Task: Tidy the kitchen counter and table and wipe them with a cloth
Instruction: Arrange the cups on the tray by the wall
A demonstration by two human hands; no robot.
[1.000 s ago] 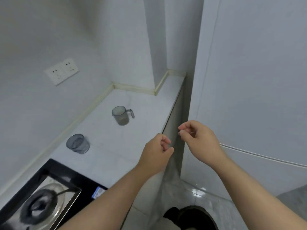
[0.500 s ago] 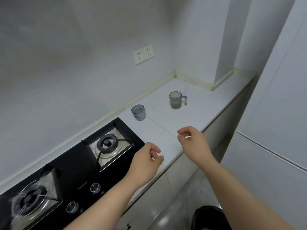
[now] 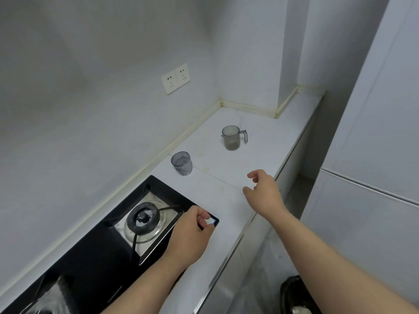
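Observation:
A white counter (image 3: 260, 152) runs from the black gas hob (image 3: 95, 252) to the far corner. On it stand a grey ribbed tumbler (image 3: 181, 163) near the wall and a smoky plastic mug with a handle (image 3: 231, 138) further back. My right hand (image 3: 264, 192) hovers over the counter's front part, fingers apart and empty, well short of both cups. My left hand (image 3: 189, 236) hangs over the hob's right corner, fingers loosely curled, nothing visibly in it. No cloth is in view.
A double wall socket (image 3: 175, 78) sits above the counter. A tall white fridge (image 3: 374, 177) stands to the right across a narrow gap. A dark bin (image 3: 294, 295) with a liner is on the floor below. The hob's near burner (image 3: 142, 217) has a metal pan support.
The view has swung left, away from the fridge, bringing the hob into sight. Both hands moved out over the counter, and my right hand's fingers spread apart.

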